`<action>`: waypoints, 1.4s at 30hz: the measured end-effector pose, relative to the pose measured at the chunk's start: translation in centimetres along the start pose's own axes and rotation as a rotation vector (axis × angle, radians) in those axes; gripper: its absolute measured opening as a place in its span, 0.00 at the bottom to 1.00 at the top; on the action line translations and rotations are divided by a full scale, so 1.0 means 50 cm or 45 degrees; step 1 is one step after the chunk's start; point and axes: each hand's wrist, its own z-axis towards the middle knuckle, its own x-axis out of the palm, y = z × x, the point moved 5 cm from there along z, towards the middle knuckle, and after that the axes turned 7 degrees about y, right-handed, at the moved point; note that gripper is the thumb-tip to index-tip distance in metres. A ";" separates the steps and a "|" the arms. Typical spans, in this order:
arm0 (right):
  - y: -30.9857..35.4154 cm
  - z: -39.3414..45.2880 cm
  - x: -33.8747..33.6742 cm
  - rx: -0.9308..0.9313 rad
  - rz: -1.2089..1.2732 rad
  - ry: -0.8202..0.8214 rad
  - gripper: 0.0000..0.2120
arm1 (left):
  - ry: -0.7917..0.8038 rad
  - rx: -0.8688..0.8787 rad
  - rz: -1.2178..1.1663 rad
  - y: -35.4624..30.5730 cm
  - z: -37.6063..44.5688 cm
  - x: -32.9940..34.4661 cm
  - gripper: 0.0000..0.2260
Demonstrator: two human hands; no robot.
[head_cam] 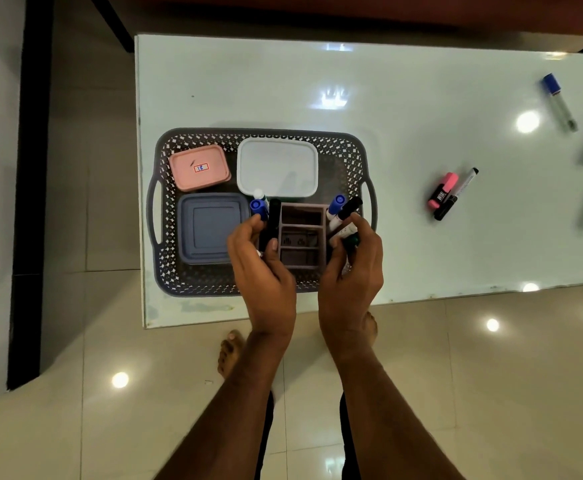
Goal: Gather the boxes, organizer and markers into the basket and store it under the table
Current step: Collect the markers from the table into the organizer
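1. Basket (165, 216) on tabletop (387, 133); three boxes and organizer (300, 233) inside.
2. Left hand (258, 258) grips markers (265, 216) beside organizer.
3. Right hand (352, 261) grips more.
4. Loose markers (456, 194) on the tabletop, well right of basket.

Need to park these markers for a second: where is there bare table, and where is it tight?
Bare table runs between the basket and the pink highlighter, also along the far edge. Crowded: the basket, filled by the pink box, white box, blue box and organizer; loose markers litter the right end.
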 end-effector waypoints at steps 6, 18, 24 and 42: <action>-0.011 0.002 -0.005 0.028 0.069 -0.010 0.17 | -0.049 -0.008 0.017 -0.009 -0.005 0.005 0.14; -0.028 0.059 -0.054 -0.081 0.138 0.036 0.22 | -0.327 0.121 0.123 -0.068 0.004 0.006 0.20; -0.069 0.106 -0.094 -0.069 0.187 0.072 0.21 | -0.344 0.237 0.153 -0.132 0.014 0.053 0.20; -0.429 0.352 -0.383 0.142 -0.010 -0.164 0.18 | 0.150 0.345 0.196 -0.351 -0.048 0.577 0.12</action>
